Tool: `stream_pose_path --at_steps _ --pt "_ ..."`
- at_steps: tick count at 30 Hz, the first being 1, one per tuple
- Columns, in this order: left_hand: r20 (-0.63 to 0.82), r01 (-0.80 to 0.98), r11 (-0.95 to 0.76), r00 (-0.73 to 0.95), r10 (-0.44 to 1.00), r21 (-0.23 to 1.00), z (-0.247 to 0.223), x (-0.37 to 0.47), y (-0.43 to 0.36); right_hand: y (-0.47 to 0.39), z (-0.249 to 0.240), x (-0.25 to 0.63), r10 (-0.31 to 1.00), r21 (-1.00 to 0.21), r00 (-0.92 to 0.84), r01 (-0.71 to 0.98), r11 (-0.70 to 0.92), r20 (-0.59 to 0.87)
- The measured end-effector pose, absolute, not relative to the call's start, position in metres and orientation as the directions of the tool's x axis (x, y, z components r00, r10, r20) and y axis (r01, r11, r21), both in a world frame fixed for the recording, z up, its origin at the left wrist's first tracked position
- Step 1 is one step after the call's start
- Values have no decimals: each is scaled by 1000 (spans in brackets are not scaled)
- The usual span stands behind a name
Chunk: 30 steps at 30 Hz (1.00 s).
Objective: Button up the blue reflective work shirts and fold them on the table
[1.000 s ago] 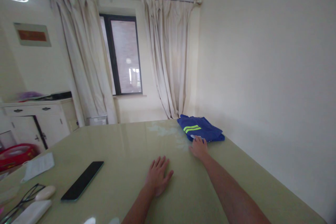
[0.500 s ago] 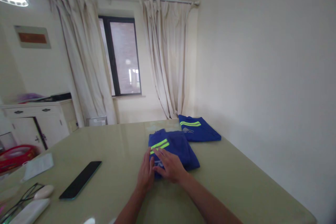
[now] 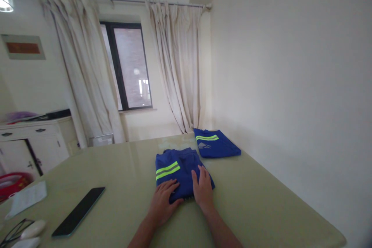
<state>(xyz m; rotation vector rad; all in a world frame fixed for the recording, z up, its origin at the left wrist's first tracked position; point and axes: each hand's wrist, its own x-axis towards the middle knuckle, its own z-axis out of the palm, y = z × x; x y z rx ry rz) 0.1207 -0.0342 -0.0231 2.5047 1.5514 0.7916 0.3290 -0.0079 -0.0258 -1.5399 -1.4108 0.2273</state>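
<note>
Head camera: the left hand (image 3: 164,201) and right hand (image 3: 202,189) are laid palm-down, fingers loosely spread, nothing gripped. Beneath their fingers, a blue garment (image 3: 185,176) is folded but rumpled at its far edge; smoothing appears unfinished. Beyond the right hand, a flatter folded garment (image 3: 222,146) is set on the surface (image 3: 261,205), apparently finished.

Showing deep blue with neon yellow-green stripes (image 3: 167,167) around grey on the nearer garment (image 3: 186,164); repeating those on the other garment (image 3: 222,148), plus a pale print (image 3: 204,145), at the far right corner of the dull-green tabletop (image 3: 255,201); showing black on the phone (image 3: 79,211).
</note>
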Motion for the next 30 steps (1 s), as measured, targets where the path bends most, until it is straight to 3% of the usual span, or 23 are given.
stream_pose_path --at_steps 6,12,14,15,18,19,23,26,30 --pt "353 838 -419 297 888 350 -20 123 -32 -5 -23 332 832 -823 255 447 351 493" --pt "257 917 -294 225 940 271 -4 155 -22 -23 -20 291 810 -698 -208 418 581 549" --pt "280 900 -291 203 938 324 -6 159 -14 -25 -19 289 785 -677 -231 403 615 576" --pt "312 857 -286 157 937 428 -9 156 -9 -23 -19 293 784 -677 -201 409 612 587" --pt "336 498 -195 -211 918 845 -18 128 3 -11 -19 315 815 -693 -48 499 521 578" --pt "294 372 -156 -349 890 915 -20 113 6 -5 -20 324 832 -698 14 552 457 555" --pt "180 136 -117 -744 643 984 -13 45 11 13 -29 347 908 -671 175 728 141 381" --pt "156 117 -109 -847 508 987 -3 9 5 17 -31 354 938 -570 175 821 28 299" --pt "105 238 118 -748 655 964 1 -12 2 16 -29 365 938 -449 177 893 -25 298"
